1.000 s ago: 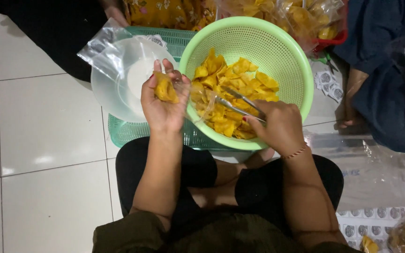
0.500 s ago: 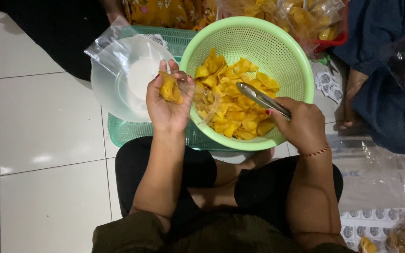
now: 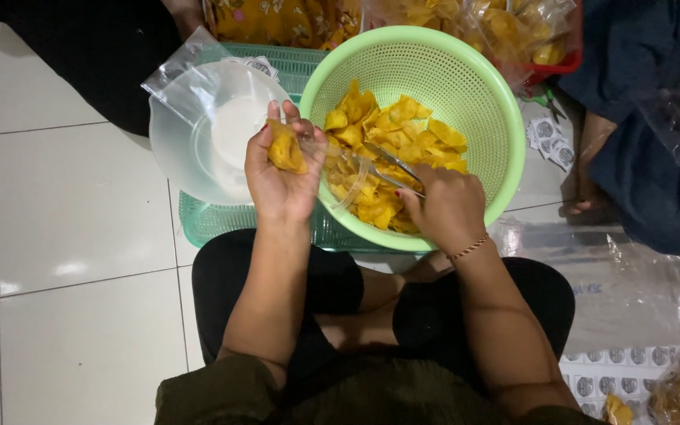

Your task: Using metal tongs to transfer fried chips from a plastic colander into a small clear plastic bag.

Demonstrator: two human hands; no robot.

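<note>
Head view: the left hand (image 3: 281, 177) is raised palm-up, fingers curled around a small clear bag (image 3: 332, 161) that already has a few yellow chips (image 3: 286, 149) at its closed end; the cupped grip keeps the bag's mouth turned toward the colander (image 3: 491, 102), so chips can pass straight across. The right hand (image 3: 446, 208) is clenched on the handles of metal tongs (image 3: 383, 161), whose tips lie low among the heap of chips (image 3: 391, 142) in the colander; whether they pinch a chip I cannot tell. The green colander sits tilted on a green basket (image 3: 214, 220) just in front of the person's crossed legs, near both hands. Beside it, partly under the left hand, a clear lid (image 3: 190, 138) rests on the basket with flat plastic bags (image 3: 175, 67) under it. Further out, filled chip bags (image 3: 513, 31) lie beyond the colander, small label stickers (image 3: 548, 134) sit to its right, and another person's blue-clad leg (image 3: 639, 157) rests on the tiled floor (image 3: 64, 236).
</note>
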